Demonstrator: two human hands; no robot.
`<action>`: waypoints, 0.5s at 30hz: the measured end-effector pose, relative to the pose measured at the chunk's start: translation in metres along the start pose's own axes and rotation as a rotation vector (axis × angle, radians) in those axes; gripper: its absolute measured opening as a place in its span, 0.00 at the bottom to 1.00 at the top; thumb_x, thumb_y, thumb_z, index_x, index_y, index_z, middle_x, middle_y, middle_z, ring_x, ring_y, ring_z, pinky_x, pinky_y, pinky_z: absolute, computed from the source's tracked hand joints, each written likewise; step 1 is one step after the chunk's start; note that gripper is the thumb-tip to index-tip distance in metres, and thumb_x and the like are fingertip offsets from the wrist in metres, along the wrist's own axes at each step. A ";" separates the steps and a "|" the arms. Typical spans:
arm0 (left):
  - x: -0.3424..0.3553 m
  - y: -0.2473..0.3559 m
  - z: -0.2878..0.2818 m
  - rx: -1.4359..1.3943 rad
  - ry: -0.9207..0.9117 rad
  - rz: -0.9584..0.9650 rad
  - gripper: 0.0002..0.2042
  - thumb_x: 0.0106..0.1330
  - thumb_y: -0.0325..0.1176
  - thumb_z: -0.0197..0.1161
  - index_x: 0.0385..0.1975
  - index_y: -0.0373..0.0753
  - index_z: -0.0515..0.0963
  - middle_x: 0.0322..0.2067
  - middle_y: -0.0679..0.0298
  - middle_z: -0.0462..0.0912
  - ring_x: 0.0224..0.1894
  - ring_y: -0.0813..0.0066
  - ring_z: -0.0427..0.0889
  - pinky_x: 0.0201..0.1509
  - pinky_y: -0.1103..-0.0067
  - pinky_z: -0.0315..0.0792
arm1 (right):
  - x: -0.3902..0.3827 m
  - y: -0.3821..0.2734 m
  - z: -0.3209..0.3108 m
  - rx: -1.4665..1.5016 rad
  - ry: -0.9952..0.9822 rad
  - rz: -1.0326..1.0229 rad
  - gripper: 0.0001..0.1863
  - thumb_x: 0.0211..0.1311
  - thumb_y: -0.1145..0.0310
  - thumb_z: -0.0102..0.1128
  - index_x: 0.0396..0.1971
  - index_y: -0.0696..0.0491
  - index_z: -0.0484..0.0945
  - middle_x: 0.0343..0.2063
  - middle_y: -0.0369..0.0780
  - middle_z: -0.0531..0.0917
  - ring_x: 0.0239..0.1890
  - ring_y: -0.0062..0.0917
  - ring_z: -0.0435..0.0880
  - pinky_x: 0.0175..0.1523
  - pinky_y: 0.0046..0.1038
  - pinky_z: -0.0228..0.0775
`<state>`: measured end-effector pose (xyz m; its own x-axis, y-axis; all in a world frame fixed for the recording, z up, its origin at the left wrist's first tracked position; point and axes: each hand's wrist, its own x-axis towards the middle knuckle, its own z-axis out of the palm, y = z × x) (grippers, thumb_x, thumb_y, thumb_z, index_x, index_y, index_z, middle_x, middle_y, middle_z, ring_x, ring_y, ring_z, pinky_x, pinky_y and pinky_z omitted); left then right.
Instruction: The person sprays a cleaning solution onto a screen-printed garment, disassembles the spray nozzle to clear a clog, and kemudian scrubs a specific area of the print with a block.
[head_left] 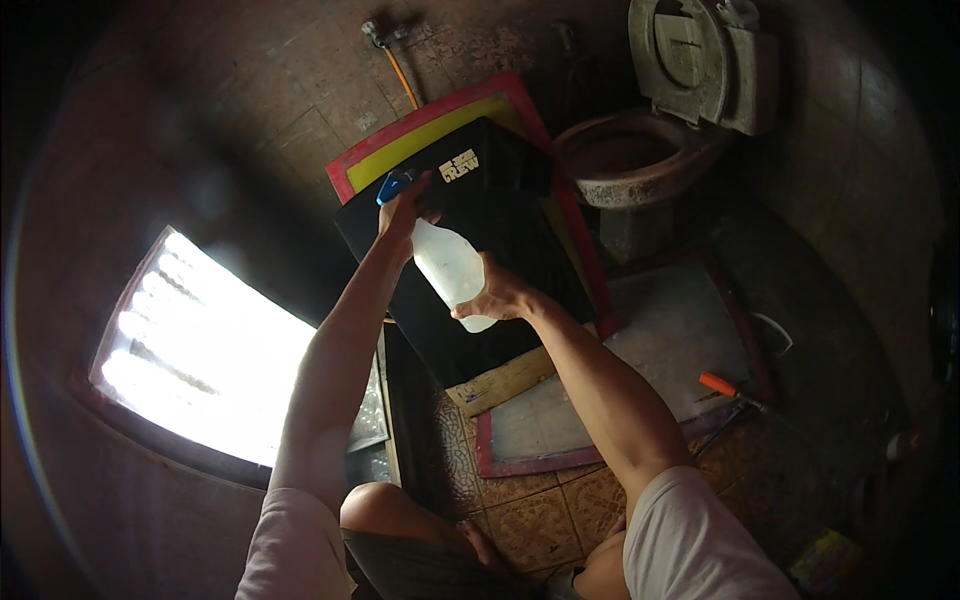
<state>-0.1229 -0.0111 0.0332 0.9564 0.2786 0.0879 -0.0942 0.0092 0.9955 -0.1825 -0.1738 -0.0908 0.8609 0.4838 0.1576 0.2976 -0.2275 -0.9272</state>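
1. Bottle (pixel 447 262): translucent white, with a blue spray head (pixel 393 187). It is held tilted above the black cloth (pixel 430 345), spray head toward the upper left, base toward the lower right.
2. Left hand (pixel 400 212): wrapped around the neck of the bottle, just below the spray head. The position of each finger on the trigger cannot be told.
3. Right hand (pixel 496 291): curled around the lower body of the bottle, near its base, thumb across the near side.
4. Black cloth: spread over a board (pixel 512 380), whose tan edge shows at the near end. A pale print (pixel 460 166) lies near the far end, beyond the bottle.
5. Red frame (pixel 350 178): has a yellow panel; partly covered by the cloth.
6. Grey screen (pixel 655 310): red-edged, lying on the right, partly beneath the board.
7. Tool (pixel 718 383): orange handle, near the right edge of the grey screen.
8. Toilet (pixel 625 188): beyond the grey screen, lid raised.
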 end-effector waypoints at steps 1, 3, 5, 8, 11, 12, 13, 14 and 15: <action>0.000 0.000 0.001 0.001 -0.006 -0.022 0.14 0.63 0.44 0.74 0.36 0.44 0.77 0.24 0.69 0.76 0.20 0.75 0.78 0.27 0.77 0.77 | 0.001 0.003 0.000 0.000 0.003 -0.007 0.59 0.38 0.56 0.84 0.68 0.64 0.57 0.61 0.55 0.72 0.65 0.43 0.72 0.72 0.38 0.64; -0.001 0.001 0.003 0.002 -0.019 -0.067 0.15 0.64 0.44 0.74 0.41 0.44 0.78 0.23 0.69 0.75 0.21 0.75 0.78 0.28 0.78 0.77 | 0.004 0.006 -0.002 -0.002 0.010 -0.021 0.59 0.38 0.56 0.84 0.67 0.64 0.57 0.61 0.55 0.72 0.66 0.44 0.72 0.72 0.38 0.65; -0.002 0.003 0.006 -0.144 -0.110 -0.115 0.16 0.64 0.43 0.74 0.43 0.43 0.77 0.22 0.69 0.76 0.21 0.75 0.80 0.28 0.78 0.77 | 0.004 0.008 -0.004 -0.008 0.000 -0.022 0.59 0.38 0.56 0.84 0.67 0.64 0.57 0.61 0.55 0.72 0.65 0.44 0.72 0.72 0.38 0.65; 0.005 0.000 -0.008 -0.144 -0.194 -0.033 0.16 0.64 0.42 0.74 0.45 0.43 0.78 0.24 0.66 0.80 0.26 0.73 0.83 0.31 0.78 0.78 | 0.003 0.000 0.002 -0.021 0.015 -0.039 0.58 0.38 0.56 0.84 0.66 0.65 0.57 0.60 0.55 0.72 0.65 0.44 0.73 0.71 0.38 0.66; 0.002 -0.001 -0.011 -0.036 -0.048 -0.023 0.17 0.65 0.41 0.73 0.48 0.43 0.78 0.33 0.61 0.84 0.33 0.71 0.86 0.36 0.77 0.80 | -0.001 -0.012 -0.004 -0.033 -0.040 -0.030 0.58 0.38 0.56 0.84 0.66 0.65 0.57 0.60 0.56 0.72 0.65 0.44 0.73 0.72 0.38 0.66; 0.001 0.000 -0.007 0.011 0.032 -0.042 0.18 0.65 0.40 0.73 0.50 0.43 0.78 0.37 0.59 0.85 0.36 0.70 0.87 0.37 0.77 0.81 | -0.003 -0.015 -0.008 -0.025 -0.067 -0.024 0.59 0.39 0.55 0.84 0.66 0.65 0.57 0.61 0.56 0.72 0.65 0.44 0.73 0.72 0.38 0.66; 0.002 0.000 -0.006 -0.065 -0.066 -0.065 0.18 0.65 0.40 0.73 0.52 0.43 0.78 0.38 0.60 0.85 0.36 0.69 0.87 0.39 0.76 0.82 | -0.003 -0.011 -0.008 -0.016 -0.053 -0.016 0.59 0.38 0.56 0.84 0.66 0.65 0.57 0.61 0.56 0.72 0.65 0.44 0.73 0.72 0.38 0.66; 0.003 0.002 -0.008 -0.142 -0.164 -0.089 0.19 0.65 0.39 0.73 0.53 0.44 0.77 0.39 0.60 0.84 0.37 0.69 0.87 0.40 0.75 0.82 | -0.002 -0.006 -0.007 -0.006 -0.038 -0.008 0.59 0.38 0.56 0.84 0.66 0.66 0.57 0.61 0.56 0.72 0.65 0.44 0.73 0.72 0.38 0.66; 0.005 0.001 -0.012 -0.227 -0.260 -0.112 0.20 0.65 0.39 0.73 0.55 0.44 0.77 0.40 0.60 0.84 0.38 0.69 0.87 0.42 0.74 0.83 | 0.001 -0.003 -0.005 -0.005 -0.027 0.001 0.59 0.38 0.56 0.84 0.67 0.66 0.56 0.61 0.56 0.72 0.65 0.44 0.73 0.72 0.38 0.66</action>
<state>-0.1213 0.0022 0.0344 0.9999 0.0106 0.0136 -0.0158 0.2468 0.9689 -0.1811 -0.1767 -0.0859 0.8496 0.5064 0.1474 0.2989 -0.2319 -0.9257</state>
